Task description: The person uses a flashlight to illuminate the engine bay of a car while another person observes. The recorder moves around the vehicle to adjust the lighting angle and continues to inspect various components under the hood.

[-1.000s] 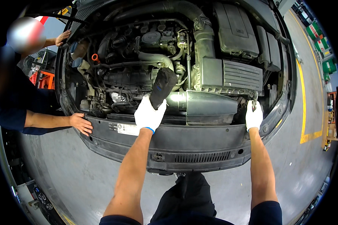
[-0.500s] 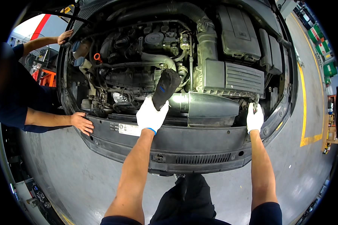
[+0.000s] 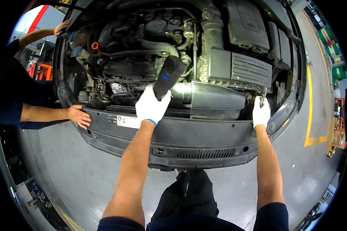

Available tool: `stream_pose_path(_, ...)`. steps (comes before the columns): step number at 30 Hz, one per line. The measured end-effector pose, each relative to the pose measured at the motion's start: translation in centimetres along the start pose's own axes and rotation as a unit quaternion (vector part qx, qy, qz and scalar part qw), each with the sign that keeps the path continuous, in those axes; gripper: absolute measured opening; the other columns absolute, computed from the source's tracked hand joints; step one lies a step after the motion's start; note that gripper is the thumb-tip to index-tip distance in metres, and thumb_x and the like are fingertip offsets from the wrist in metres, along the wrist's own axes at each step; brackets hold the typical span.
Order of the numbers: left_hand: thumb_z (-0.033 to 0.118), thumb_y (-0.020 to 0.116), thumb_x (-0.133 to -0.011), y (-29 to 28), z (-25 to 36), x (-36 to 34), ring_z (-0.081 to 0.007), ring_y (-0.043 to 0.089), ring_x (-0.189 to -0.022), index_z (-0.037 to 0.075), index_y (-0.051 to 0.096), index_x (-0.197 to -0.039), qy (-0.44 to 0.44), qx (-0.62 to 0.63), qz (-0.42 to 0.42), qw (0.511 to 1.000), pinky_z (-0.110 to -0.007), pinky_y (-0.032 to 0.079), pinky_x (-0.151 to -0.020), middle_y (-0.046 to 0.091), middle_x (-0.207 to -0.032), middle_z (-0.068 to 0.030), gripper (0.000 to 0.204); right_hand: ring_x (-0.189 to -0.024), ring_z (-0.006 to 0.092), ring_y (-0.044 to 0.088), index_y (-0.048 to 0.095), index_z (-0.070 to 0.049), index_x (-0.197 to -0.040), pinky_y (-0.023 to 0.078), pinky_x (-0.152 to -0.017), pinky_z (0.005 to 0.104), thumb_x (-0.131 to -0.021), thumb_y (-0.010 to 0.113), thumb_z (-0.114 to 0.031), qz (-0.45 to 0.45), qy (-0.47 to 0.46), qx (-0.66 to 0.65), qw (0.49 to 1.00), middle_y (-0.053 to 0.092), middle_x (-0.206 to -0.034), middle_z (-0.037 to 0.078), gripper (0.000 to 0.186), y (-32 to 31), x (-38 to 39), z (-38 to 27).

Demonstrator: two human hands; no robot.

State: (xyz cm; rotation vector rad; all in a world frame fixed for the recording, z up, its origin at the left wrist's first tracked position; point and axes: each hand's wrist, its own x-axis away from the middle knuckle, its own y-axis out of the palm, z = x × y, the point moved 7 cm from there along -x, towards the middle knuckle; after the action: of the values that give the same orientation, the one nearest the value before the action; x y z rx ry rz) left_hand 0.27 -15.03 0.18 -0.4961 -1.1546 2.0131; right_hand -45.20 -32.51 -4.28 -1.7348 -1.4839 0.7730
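My left hand (image 3: 150,104), in a white glove, is closed round a dark work light (image 3: 168,75) with small blue lights, held over the middle of the engine bay. Its glow falls on the smooth intake duct (image 3: 216,101) beside it. My right hand (image 3: 261,114), also gloved in white, grips a short metal hand tool (image 3: 263,94). The tool's kind is too small to tell. Its tip reaches the lower right corner of the ribbed air filter housing (image 3: 251,72); the exact contact point is hidden.
A co-worker's hand (image 3: 79,116) rests on the front panel (image 3: 204,133) at the left; their other hand (image 3: 62,27) lies on the fender edge. An engine (image 3: 156,26) fills the bay's middle. A yellow floor line (image 3: 309,100) runs along the right.
The view has shifted slightly, so the car sits higher in it. Both my hands keep hold of their things and stay at nearly the same places over the bay.
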Motion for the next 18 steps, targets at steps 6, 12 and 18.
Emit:
stream_pose_path(6, 0.051, 0.076, -0.089, 0.03, -0.42, 0.09, -0.0384, 0.074, -0.096, 0.006, 0.064, -0.124, 0.017, -0.017, 0.025, 0.999, -0.045, 0.057, -0.086, 0.076, -0.104, -0.0184, 0.058, -0.089, 0.037, 0.071, 0.071, -0.01, -0.111, 0.054, -0.083, 0.0436, -0.102, 0.064, -0.043, 0.017, -0.017, 0.003, 1.0, 0.073, -0.093, 0.014, 0.035, 0.02, 0.11, -0.44)
stream_pose_path(12, 0.052, 0.076, -0.09, 0.39, -0.24, 0.15, -0.0394, 0.072, -0.099, 0.006, 0.063, -0.124, 0.018, -0.01, 0.015, 1.0, -0.045, 0.057, -0.087, 0.075, -0.108, -0.0186, 0.059, -0.086, 0.0329, 0.071, 0.071, -0.01, -0.11, 0.054, -0.082, 0.0407, -0.102, 0.065, -0.041, 0.008, 0.007, 0.002, 1.0, 0.073, -0.091, 0.012, 0.033, -0.39, 0.34, -0.71)
stream_pose_path(18, 0.051, 0.078, -0.086, 0.29, -0.54, 0.1, -0.0388, 0.073, -0.099, 0.005, 0.065, -0.123, 0.031, -0.012, 0.04, 0.999, -0.046, 0.057, -0.087, 0.076, -0.109, -0.0188, 0.06, -0.087, 0.0342, 0.071, 0.071, -0.009, -0.11, 0.054, -0.083, 0.0414, -0.102, 0.064, -0.042, 0.009, -0.001, 0.0, 1.0, 0.073, -0.091, 0.012, 0.034, -0.08, 0.15, -0.42)
